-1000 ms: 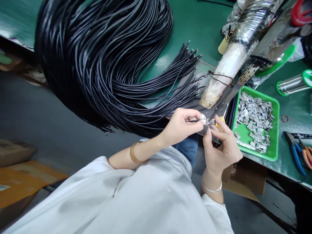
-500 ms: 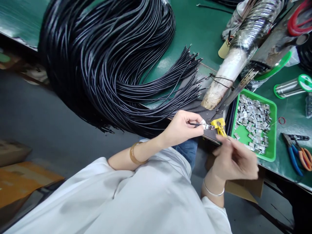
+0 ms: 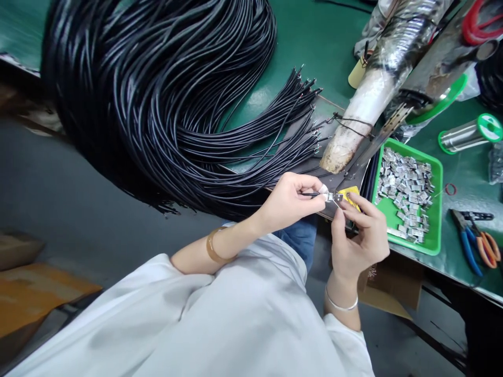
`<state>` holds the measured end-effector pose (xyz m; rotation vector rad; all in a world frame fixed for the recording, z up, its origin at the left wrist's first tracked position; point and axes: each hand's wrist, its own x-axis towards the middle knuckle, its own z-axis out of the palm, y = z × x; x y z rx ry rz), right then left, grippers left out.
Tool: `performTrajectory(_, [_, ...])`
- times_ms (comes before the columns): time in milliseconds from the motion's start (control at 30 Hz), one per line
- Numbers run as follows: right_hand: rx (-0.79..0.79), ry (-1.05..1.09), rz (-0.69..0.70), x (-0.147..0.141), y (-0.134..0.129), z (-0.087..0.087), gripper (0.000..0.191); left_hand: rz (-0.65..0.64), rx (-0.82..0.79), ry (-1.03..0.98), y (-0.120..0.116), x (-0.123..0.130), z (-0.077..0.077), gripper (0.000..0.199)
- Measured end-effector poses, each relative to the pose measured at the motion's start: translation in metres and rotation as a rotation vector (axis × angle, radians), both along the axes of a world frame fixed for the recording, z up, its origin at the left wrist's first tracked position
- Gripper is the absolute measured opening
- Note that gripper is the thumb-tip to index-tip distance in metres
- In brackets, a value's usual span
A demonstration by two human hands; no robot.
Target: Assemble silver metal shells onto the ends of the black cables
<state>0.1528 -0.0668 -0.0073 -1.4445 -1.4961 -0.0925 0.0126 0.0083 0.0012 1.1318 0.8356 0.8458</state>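
Observation:
My left hand (image 3: pixel 293 196) is closed, pinching a black cable (image 3: pixel 309 194) close to its end. A silver USB plug (image 3: pixel 336 197) sits at that cable end, pointing right, just beyond the fingertips. My right hand (image 3: pixel 359 233) has thumb and forefinger pinched on a thin, bright wire that looks like solder (image 3: pixel 337 203); its tip reaches to the plug's rear. Right behind the plug is a yellow clamp (image 3: pixel 349 195), partly covered by my right fingers. Whether the plug touches the clamp I cannot tell.
A big bundle of black cables (image 3: pixel 157 104) lies on the green table (image 3: pixel 306 31). A wrapped duct (image 3: pixel 353 125) slants down over the work spot. To the right are a green tray (image 3: pixel 435 230) of metal plugs, a wire spool (image 3: pixel 469 135) and pliers (image 3: pixel 471 246).
My right hand has moved left and up to the plug, bringing the thin wire to it. It now hides part of the yellow clamp. My left hand keeps its hold on the cable.

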Motion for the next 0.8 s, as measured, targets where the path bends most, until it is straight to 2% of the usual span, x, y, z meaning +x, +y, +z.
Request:
performTrajectory(200, [-0.071, 0.097, 0.036, 0.0029, 0.0031, -0.0043, 0.014, 0.014, 0.028, 0.054, -0.0005, 0.0010, 0.0009, 0.008])
performTrajectory(400, [-0.040, 0.123, 0.039, -0.0014, 0.0058, 0.0004, 0.018, 0.039, 0.057, 0.031, 0.0011, 0.0005, 0.0079, 0.010])
performTrajectory(633, [-0.059, 0.176, 0.039, -0.0016, 0.0067, -0.0013, 0.013, 0.050, 0.000, 0.056, 0.0020, -0.0008, 0.0021, 0.014])
performTrajectory(800, [-0.055, 0.156, 0.034, -0.0017, 0.0084, -0.0012, 0.012, 0.038, 0.006, 0.011, 0.0021, 0.0006, 0.0050, 0.008])
